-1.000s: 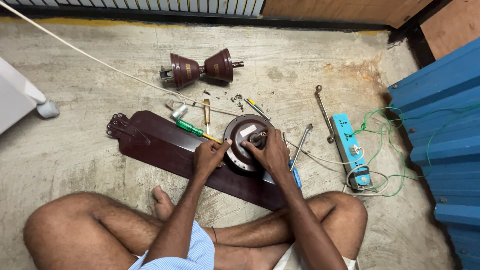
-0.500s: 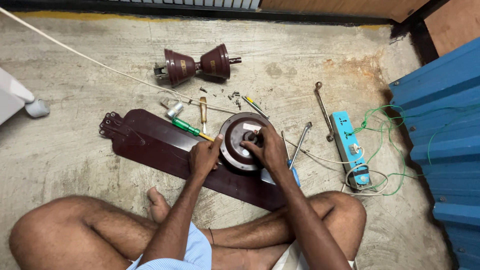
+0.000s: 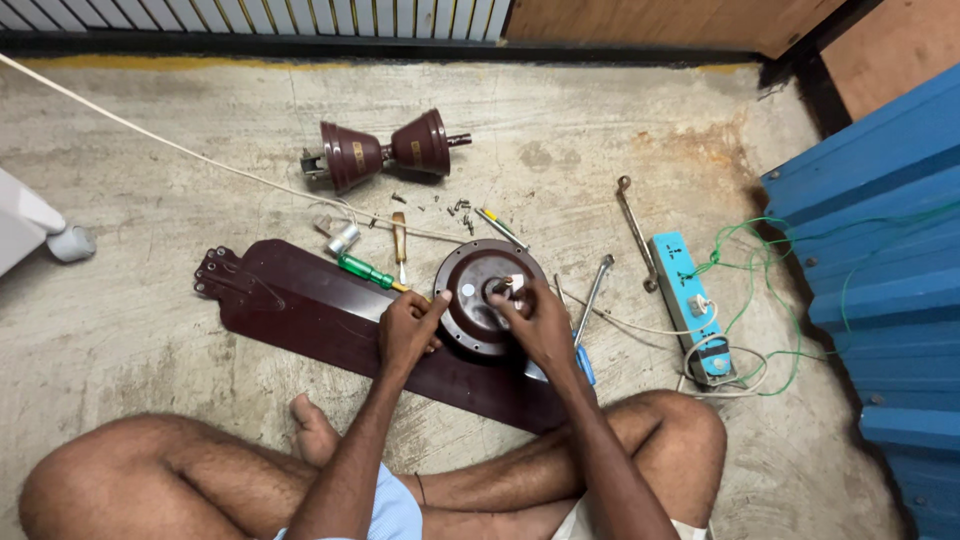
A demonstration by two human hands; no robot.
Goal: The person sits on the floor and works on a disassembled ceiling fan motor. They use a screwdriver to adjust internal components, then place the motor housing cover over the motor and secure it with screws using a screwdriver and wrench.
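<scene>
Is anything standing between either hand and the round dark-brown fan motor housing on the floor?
Nothing visible does. The left hand already rests on the rim of the round dark-brown fan motor housing, and the right hand is on its centre hub. The green-handled screwdriver lies to the side, clear of both.

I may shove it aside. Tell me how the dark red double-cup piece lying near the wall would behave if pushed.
The double-cup piece lies on its side on the concrete floor, so its round cups would probably let it roll. It looks rigid, not floppy. Its glossy surface may be slippery.
</scene>
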